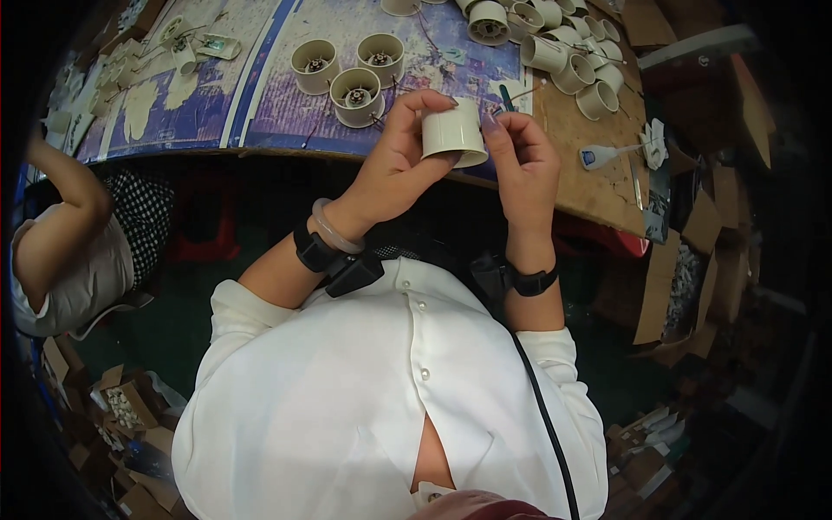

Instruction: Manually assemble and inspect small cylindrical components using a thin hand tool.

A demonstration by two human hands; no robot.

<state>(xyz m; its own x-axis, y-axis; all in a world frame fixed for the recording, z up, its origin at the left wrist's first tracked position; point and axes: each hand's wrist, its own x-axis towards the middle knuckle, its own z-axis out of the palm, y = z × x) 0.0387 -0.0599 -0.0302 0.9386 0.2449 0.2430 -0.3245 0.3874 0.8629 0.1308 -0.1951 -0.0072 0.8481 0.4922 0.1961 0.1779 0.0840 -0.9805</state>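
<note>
My left hand (400,156) grips a cream-white plastic cylindrical housing (452,134), its thumb under the lower rim and its fingers behind the top. Beside the housing's right edge, my right hand (527,160) is closed in a pinch; what lies between the fingertips is hidden. A thin green stick-like piece (505,97) shows just above those fingertips, and I cannot tell if they hold it. Just beyond my left hand stand three like housings: a left one (315,66), a right one (380,58) and a nearer one (357,97), with metal parts and wires inside.
Many more housings (574,74) are heaped at the table's far right. A small glue-like bottle (598,157) lies on the brown board (576,186). Loose parts (195,48) lie at the far left. Another person's arm (74,186) is at left. Cardboard boxes (685,277) stand at right.
</note>
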